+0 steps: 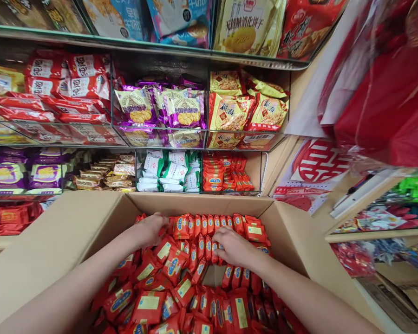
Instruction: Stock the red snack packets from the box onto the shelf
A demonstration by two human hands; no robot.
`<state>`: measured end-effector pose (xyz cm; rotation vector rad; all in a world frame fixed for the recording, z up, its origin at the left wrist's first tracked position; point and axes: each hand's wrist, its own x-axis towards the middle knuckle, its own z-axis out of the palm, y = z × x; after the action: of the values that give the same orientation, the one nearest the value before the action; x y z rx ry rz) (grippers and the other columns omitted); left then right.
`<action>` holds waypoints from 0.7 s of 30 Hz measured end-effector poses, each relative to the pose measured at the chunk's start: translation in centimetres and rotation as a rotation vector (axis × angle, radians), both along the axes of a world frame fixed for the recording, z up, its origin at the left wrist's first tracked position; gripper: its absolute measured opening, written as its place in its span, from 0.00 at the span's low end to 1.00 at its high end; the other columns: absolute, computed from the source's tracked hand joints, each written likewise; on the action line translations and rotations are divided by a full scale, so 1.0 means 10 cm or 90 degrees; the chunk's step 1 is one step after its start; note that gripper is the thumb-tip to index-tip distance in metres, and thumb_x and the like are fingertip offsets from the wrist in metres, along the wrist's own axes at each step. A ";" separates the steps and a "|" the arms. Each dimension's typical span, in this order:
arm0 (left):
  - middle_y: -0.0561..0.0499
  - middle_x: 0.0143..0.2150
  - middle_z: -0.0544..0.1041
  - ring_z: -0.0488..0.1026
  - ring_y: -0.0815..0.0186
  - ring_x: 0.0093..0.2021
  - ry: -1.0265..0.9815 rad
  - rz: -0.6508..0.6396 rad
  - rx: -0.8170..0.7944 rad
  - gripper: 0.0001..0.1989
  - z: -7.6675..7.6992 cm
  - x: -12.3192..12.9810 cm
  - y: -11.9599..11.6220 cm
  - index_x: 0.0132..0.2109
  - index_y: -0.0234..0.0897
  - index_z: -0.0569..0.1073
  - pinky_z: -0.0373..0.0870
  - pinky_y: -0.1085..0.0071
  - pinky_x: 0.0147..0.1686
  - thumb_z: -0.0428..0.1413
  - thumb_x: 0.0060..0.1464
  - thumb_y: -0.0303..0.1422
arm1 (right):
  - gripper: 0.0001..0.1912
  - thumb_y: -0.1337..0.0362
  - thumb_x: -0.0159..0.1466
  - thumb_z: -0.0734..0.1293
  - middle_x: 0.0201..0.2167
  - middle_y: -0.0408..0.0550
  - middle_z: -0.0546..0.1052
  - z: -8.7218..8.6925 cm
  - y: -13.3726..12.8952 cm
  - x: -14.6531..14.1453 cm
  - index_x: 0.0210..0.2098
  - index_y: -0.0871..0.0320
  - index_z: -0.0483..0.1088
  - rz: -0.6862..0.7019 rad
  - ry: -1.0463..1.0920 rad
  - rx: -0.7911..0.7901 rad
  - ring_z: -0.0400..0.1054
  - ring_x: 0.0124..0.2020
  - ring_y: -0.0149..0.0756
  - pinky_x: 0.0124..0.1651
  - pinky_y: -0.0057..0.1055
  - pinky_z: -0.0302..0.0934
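Note:
A large open cardboard box (42, 241) holds many small red packets (174, 264), some lined up in rows and others lying loose. My left hand (152, 229) reaches into the back left of the box, its curled fingers at a red packet; the fingertips are partly hidden. At the back centre, my right hand (230, 243) has its fingers bent over the left-to-right row of upright red packets (208, 246), touching them. Bare cardboard shows in a gap below my right hand.
Glass-fronted shelves (160, 134) of packaged snacks stand behind the box, with similar red packets (213, 174) in a lower compartment. Red and clear bags (379, 93) hang at the upper right, above side shelves (379, 234) and another cardboard box (393, 297).

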<state>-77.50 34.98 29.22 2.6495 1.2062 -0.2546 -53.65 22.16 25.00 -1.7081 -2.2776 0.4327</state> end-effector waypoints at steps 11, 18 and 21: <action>0.49 0.40 0.72 0.70 0.68 0.38 -0.605 0.038 -0.597 0.22 0.01 0.39 -0.39 0.46 0.33 0.65 0.66 0.68 0.41 0.60 0.41 0.31 | 0.30 0.59 0.52 0.69 0.47 0.45 0.66 0.11 -0.04 -0.24 0.51 0.49 0.53 -0.080 0.828 -0.324 0.66 0.42 0.33 0.41 0.35 0.65; 0.49 0.43 0.72 0.71 0.68 0.40 -0.707 0.118 -0.716 0.30 -0.26 0.52 -0.54 0.48 0.36 0.63 0.66 0.68 0.43 0.64 0.36 0.26 | 0.20 0.58 0.50 0.69 0.39 0.43 0.70 0.07 -0.06 -0.22 0.41 0.53 0.62 -0.222 0.802 -0.291 0.68 0.37 0.33 0.35 0.33 0.67; 0.50 0.41 0.73 0.71 0.68 0.40 -0.729 0.156 -0.738 0.27 -0.26 0.52 -0.54 0.46 0.36 0.65 0.65 0.68 0.43 0.64 0.37 0.28 | 0.17 0.59 0.50 0.70 0.38 0.42 0.71 0.09 -0.06 -0.22 0.36 0.55 0.63 -0.228 0.808 -0.297 0.68 0.39 0.33 0.40 0.35 0.65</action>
<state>-72.35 29.60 26.58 1.2088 0.6019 0.4377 -55.85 21.52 25.88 -1.2831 -0.9743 1.4895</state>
